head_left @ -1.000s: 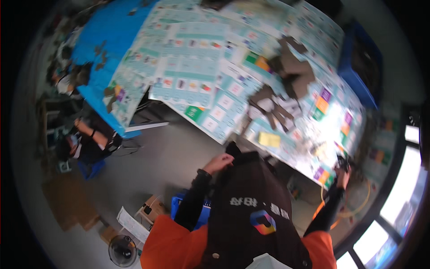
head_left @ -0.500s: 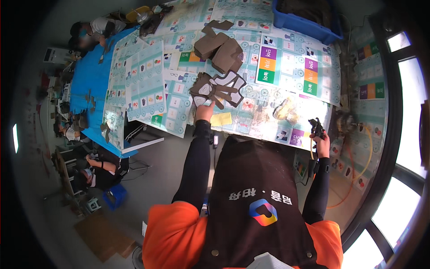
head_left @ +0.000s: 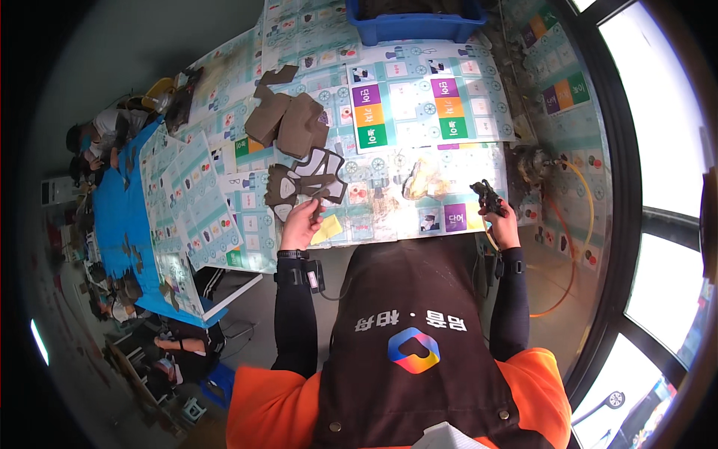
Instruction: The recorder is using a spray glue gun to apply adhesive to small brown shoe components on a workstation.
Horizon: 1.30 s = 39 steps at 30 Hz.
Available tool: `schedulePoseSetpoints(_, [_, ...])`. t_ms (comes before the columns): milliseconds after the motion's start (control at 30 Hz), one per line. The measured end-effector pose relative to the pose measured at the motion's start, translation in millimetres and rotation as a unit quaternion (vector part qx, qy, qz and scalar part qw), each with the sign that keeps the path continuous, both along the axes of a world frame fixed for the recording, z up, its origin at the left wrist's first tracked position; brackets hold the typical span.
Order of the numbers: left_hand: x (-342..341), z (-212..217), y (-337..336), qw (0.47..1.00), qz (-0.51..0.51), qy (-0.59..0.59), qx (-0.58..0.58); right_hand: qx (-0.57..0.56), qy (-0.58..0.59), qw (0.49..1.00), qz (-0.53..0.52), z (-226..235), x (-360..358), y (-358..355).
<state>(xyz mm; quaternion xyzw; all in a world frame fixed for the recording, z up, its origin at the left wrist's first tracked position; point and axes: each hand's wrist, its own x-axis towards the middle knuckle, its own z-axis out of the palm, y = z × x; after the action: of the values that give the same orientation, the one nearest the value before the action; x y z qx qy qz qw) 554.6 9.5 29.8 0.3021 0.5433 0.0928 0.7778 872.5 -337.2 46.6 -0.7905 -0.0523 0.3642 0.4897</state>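
My left hand is closed on a small brown cut piece at the near edge of the table. Just beyond it lies a loose pile of brown and white cut pieces, some overlapping. My right hand grips a black spray gun, nozzle pointing up and away, over the table's right front. A yellow hose shows below that hand. Beside my left hand is a flat yellow sheet or pad. Stacked brown panels sit farther back.
Printed sheets cover the table, with a yellowish stained patch between my hands. At the back stands a blue bin of dark material. A yellow hose hangs at right. People work along a blue-covered table at left.
My left hand has drawn back from the pile toward me with a small brown piece in it. My right hand still holds the spray gun. The whole view has shifted.
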Motion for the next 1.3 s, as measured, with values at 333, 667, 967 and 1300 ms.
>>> schedulePoseSetpoints(333, [115.9,52.3,-24.8,0.981,-0.12,-0.114,0.103,-0.003,0.021,1.0,0.013,-0.4,6.2,26.6])
schedulePoseSetpoints(667, [87.3,-78.2,-69.3,0.987,-0.159,0.017,-0.017,0.005,0.032,0.998,0.057,-9.3,-5.3,19.9])
schedulePoseSetpoints(967, [-69.8,-93.2,-62.7,0.687,-0.184,0.535,0.456,-0.07,0.058,0.994,0.061,-18.8,-12.9,39.2])
schedulePoseSetpoints(1300, [-55.0,-82.3,-69.0,0.95,-0.107,0.202,0.211,-0.012,0.056,0.993,0.107,-9.2,-14.4,59.5])
